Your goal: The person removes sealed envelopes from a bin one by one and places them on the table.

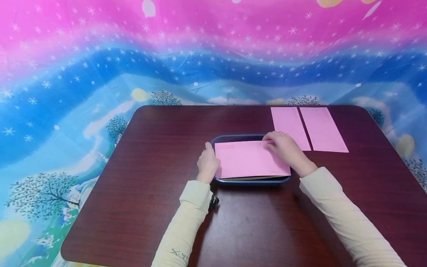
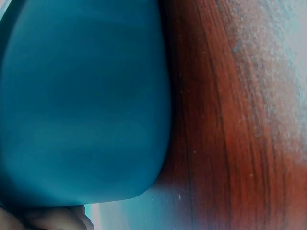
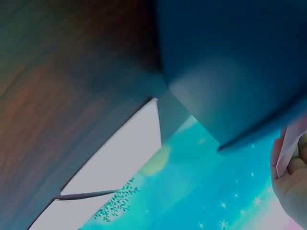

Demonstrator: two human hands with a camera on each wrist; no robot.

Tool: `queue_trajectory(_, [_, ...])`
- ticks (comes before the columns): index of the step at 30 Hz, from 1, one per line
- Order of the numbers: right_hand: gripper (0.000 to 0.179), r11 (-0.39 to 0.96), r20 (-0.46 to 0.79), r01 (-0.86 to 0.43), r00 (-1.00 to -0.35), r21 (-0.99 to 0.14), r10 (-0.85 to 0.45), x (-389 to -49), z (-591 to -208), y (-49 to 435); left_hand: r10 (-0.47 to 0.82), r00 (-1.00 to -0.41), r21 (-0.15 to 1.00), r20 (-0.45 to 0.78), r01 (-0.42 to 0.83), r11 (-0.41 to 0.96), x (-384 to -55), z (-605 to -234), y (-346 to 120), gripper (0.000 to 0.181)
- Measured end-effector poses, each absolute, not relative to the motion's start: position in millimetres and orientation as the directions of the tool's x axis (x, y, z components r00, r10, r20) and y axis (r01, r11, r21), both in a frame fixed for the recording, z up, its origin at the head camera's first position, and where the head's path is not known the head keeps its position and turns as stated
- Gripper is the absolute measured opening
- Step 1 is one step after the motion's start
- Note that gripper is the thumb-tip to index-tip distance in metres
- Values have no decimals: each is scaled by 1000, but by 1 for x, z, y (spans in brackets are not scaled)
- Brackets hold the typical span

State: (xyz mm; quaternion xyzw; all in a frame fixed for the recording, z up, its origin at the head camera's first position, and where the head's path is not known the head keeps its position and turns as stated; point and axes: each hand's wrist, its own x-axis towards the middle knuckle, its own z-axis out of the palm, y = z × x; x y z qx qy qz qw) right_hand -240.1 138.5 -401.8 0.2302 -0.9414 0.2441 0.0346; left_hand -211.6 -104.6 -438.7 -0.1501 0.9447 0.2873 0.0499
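A dark blue tray (image 1: pixel 252 182) stands in the middle of the table. My left hand (image 1: pixel 207 163) grips its left end, and in the left wrist view some fingers (image 2: pixel 60 219) show past the tray's blue side (image 2: pixel 86 100). Across the tray lies a pink envelope (image 1: pixel 248 159) with a row of small postcode boxes at its upper left. Edges of other paper show under it along the front. At the envelope's upper right corner my right hand (image 1: pixel 283 146) pinches it between thumb and fingers, as the right wrist view also shows with pink paper (image 3: pixel 290 146).
Two more pink envelopes (image 1: pixel 323 129) lie side by side at the table's back right, behind the right hand. The brown wooden table (image 1: pixel 150 167) has rounded corners. A patterned pink and blue cloth (image 1: pixel 213 48) hangs beyond its back edge.
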Motion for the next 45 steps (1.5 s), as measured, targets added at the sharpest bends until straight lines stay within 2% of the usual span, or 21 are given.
queue_trajectory(9, [9,758,270,-415,-909,-504,-318,-230,-379,155,-255,-950,542,-182,-313,780,-211,-441,-106,61])
queue_trajectory(17, [23,748,399,-410,-892,-522,-210,-208,-372,183,-253,-952,531,-170,-305,791,-211,-441,-106,62])
queue_trajectory(23, [19,745,430,-357,-897,-563,-105,-189,-378,209,-261,-948,519,-183,-318,794,-212,-440,-105,61])
queue_trajectory(28, [21,742,364,-259,-931,-619,-21,-173,-380,234,-256,-948,523,-186,-317,791,-213,-441,-104,59])
queue_trajectory(31, [26,755,284,-165,-958,-635,29,-163,-381,251,-254,-949,528,-185,-314,789,-213,-441,-103,58])
queue_trajectory(38, [9,761,107,40,-984,-648,142,-145,-388,287,-254,-952,536,-172,-306,787,-213,-441,-102,54])
queue_trajectory(45, [36,772,-68,182,-982,-609,177,-130,-400,306,-256,-951,537,-174,-309,785,-212,-439,-104,55])
